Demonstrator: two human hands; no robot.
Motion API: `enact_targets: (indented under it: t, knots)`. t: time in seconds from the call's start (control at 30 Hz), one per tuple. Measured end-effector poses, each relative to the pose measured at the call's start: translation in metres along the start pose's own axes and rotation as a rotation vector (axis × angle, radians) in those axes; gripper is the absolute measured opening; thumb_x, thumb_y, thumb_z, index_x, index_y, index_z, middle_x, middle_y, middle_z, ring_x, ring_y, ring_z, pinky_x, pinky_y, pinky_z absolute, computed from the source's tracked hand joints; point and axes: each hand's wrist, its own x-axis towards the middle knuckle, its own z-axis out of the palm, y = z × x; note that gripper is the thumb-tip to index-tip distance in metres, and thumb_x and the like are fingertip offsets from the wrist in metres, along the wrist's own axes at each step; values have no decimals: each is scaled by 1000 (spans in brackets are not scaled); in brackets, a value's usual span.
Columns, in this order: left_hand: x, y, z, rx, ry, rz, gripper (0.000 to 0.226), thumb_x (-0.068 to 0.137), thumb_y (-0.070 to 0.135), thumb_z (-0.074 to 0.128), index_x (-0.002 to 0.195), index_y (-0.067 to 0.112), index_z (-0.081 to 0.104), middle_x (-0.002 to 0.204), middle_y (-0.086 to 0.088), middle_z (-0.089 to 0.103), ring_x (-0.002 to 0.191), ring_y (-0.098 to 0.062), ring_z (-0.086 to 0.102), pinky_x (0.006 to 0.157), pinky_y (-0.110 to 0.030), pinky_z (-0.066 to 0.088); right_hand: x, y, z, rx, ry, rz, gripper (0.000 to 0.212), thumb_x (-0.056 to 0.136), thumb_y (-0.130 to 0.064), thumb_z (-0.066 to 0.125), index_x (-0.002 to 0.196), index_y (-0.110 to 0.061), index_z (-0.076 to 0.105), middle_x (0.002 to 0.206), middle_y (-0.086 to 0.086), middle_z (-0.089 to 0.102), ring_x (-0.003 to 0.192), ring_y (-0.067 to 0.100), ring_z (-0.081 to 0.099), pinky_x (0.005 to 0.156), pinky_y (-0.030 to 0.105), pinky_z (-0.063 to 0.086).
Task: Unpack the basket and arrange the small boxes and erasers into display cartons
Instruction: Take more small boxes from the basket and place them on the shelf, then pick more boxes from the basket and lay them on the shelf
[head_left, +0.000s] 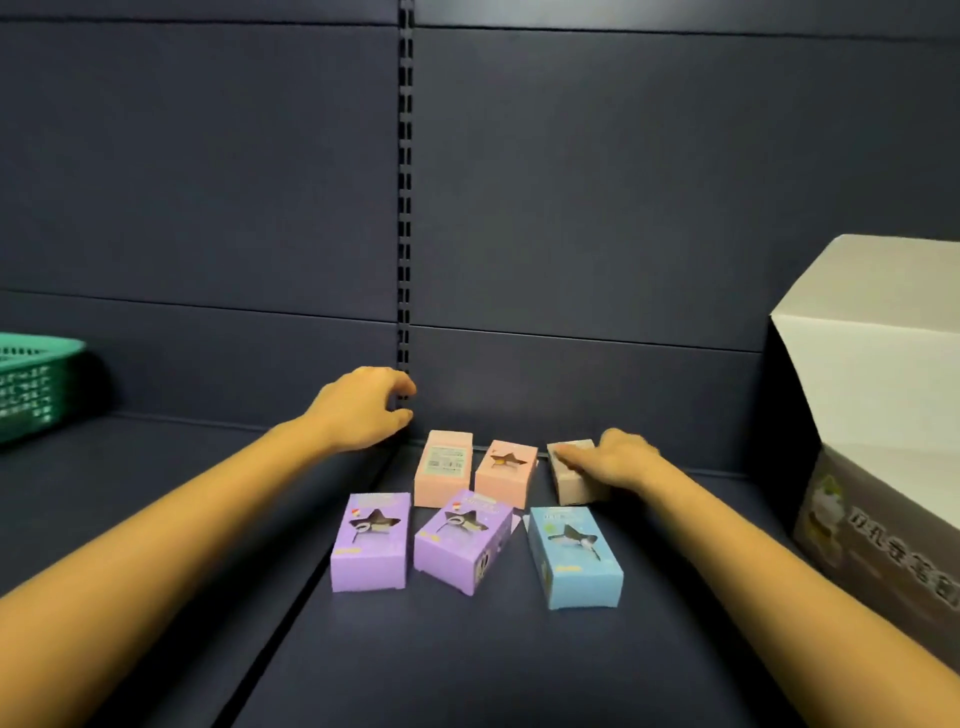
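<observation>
A dark blue shelf (467, 665) is the working surface, seen from above. Nearest lie three small boxes in a row: the left purple box (370, 543), the middle purple box (462, 540) and, just beside it, the blue box (574, 558). Well apart to the right stands the display carton (872, 415), with its white flap raised.

Behind the near row lie the labelled pink box (444, 467), the star pink box (504, 473) and the pale box (571, 486). The right hand (618, 460) rests on this pale box. It is blurred, so I cannot tell if the fingers pinch the box or only lie on it. The left hand (363, 408) hovers close to the rear wall, loosely curled and holding nothing. The green basket (31, 384) is far at the left.

I judge these boxes to be light, thin card with a cut window, so they are easy to dent. It is better to take each one by its two long sides.
</observation>
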Motion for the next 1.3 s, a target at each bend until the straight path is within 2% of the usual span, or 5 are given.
enact_targets:
  t: [0.1, 0.4, 0.57, 0.87, 1.3]
  knots:
    - [-19, -19, -11, 87, 69, -97, 40, 90, 27, 54, 129, 18, 51, 136, -1, 52, 124, -23, 48, 96, -38, 42, -10, -24, -18, -343, 150, -149, 60, 93, -54, 38, 131, -10, 50, 142, 12, 42, 128, 33, 42, 99, 40, 38]
    - [-119, -95, -70, 281, 168, -356, 49, 92, 36, 50, 136, 15, 43, 138, -6, 49, 129, -25, 42, 100, -39, 40, -55, -181, 8, -321, 111, -847, 49, 96, -37, 42, 140, -17, 38, 143, 5, 44, 128, 28, 45, 102, 44, 40]
    - [-188, -151, -113, 311, 296, -484, 44, 90, 34, 51, 129, 14, 52, 133, -8, 55, 124, -27, 48, 97, -38, 41, -98, -266, 57, -347, 18, -1062, 53, 96, -38, 44, 143, -17, 33, 146, 3, 40, 131, 25, 41, 105, 43, 38]
    - [-303, -277, -191, 405, 301, -626, 44, 92, 32, 50, 133, 18, 47, 140, -5, 49, 128, -25, 45, 100, -39, 42, -175, -420, 142, -301, -34, -1200, 44, 96, -28, 44, 138, -17, 41, 141, 7, 45, 125, 27, 46, 100, 40, 41]
    - [-378, -414, -250, 405, 291, -640, 42, 94, 34, 47, 132, 15, 47, 137, -3, 51, 126, -22, 46, 97, -37, 41, -238, -584, 222, -286, -123, -1178, 41, 96, -28, 40, 136, -18, 45, 140, 7, 48, 123, 27, 49, 102, 44, 41]
